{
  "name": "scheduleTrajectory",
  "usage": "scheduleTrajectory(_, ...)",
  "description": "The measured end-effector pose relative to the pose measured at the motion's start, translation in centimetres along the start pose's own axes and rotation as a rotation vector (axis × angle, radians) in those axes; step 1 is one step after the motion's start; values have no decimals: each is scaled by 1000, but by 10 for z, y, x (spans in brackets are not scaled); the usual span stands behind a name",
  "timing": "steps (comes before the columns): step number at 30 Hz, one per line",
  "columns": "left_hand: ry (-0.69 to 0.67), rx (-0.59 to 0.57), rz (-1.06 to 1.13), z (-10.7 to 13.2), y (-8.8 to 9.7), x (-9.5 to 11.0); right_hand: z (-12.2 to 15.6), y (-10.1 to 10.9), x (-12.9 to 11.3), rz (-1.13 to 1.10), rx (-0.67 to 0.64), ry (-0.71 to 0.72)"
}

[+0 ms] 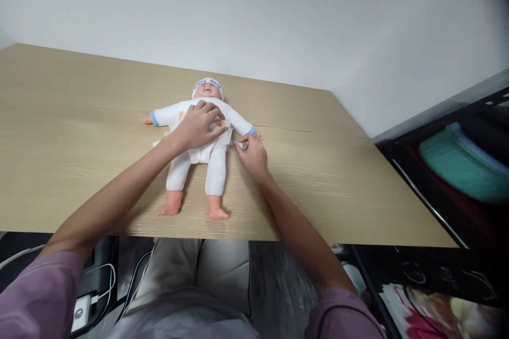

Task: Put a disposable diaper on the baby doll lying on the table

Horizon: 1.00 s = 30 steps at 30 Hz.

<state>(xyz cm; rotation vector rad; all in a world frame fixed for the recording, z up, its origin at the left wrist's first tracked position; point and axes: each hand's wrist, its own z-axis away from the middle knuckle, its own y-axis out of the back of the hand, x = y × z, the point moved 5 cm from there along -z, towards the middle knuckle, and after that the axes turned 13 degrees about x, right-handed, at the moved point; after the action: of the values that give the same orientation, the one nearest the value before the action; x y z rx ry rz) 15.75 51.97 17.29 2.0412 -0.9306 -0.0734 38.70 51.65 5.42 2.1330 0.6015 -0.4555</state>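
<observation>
A baby doll [214, 169] in a white suit and a white cap lies on its back on the wooden table [79, 159], its head away from me. My left hand [201, 124] rests flat on the doll's chest with the fingers spread. My right hand [249, 151] sits beside the doll's waist, near its outstretched arm. Its fingers pinch a white tab of the diaper [234, 144] under the doll. A corner of the same white diaper [157, 143] shows at the doll's other side.
A white wall rises behind the table. A dark shelf unit [457, 169] with a teal item [461, 167] stands to the right. Below the table's front edge are my lap, cables, a white charger [81, 312] at the left and colourful papers [429, 312] at the right.
</observation>
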Motion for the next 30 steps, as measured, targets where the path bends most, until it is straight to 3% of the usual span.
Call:
scheduleTrajectory(2,35,-39,-42,1,-10,0,-2,-4,4,36,-43,-56)
scheduleTrajectory(7,54,-12,-95,8,-20,-5,-3,-6,14,32,-76,-174)
scheduleTrajectory(13,77,-13,-90,8,-23,-6,-11,1,16,-329,-97,-253)
scheduleTrajectory(18,99,-17,-71,10,-23,-5,-28,7,-9,-558,-127,-246)
scheduleTrajectory(26,88,11,-97,11,-23,-2,-48,-28,-63,-537,-157,-182)
scheduleTrajectory(30,89,0,-75,11,-26,-5,-34,-13,-70,-545,-46,-86)
